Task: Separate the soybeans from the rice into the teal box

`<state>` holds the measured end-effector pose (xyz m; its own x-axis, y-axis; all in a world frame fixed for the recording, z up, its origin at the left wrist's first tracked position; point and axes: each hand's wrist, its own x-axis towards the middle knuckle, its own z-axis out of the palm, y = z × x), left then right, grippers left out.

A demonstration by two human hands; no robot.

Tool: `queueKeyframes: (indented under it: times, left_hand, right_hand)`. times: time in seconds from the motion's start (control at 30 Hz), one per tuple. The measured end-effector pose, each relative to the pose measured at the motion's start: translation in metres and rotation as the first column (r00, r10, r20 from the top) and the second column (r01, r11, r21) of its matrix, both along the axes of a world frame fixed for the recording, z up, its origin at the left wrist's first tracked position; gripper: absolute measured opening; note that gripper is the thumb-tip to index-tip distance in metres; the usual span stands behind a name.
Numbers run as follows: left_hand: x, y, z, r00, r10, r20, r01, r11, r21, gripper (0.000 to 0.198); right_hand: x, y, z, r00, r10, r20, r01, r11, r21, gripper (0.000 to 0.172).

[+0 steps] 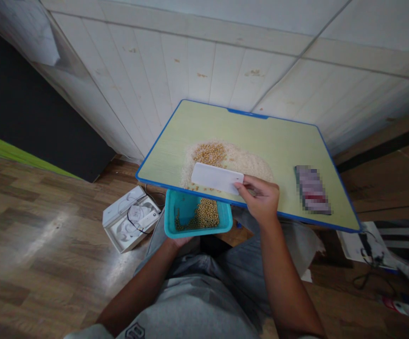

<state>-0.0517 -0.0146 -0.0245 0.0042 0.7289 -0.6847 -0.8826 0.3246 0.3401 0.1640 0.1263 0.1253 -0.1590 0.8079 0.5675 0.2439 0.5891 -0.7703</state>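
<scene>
My right hand [263, 195] pinches one end of a white flat rectangular plate [216, 179] between thumb and fingers. The plate is held over the near part of a low table [278, 136] with a pale green top and blue rim. Just beyond it lies a cluster of soybeans [209, 153], with spread-out white rice grains [249, 162] around and to the right. A few beans are near the front edge. Below that edge, my left hand [182, 241] supports a teal plastic container [197, 232] from underneath, its fingers mostly hidden. More soybeans [207, 214] fill the container's right side.
A blurred-out flat object [312, 190] lies on the table's right part. An open white box [130, 219] with a cable sits on the floor at left. White panelling [197, 66] stands behind the table; cables [369, 252] lie at lower right.
</scene>
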Motion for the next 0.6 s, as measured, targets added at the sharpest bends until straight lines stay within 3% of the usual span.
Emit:
queueKeyframes:
  times: [0.6]
  left_hand:
    - [-0.0009, -0.0015, -0.0087, 0.991, -0.083, -0.107, 0.093, 0.992, 0.087, 0.054]
  right_hand:
    - [-0.0030, 0.0029, 0.0028, 0.999, 0.041, -0.001, -0.041, 0.999, -0.010, 0.011]
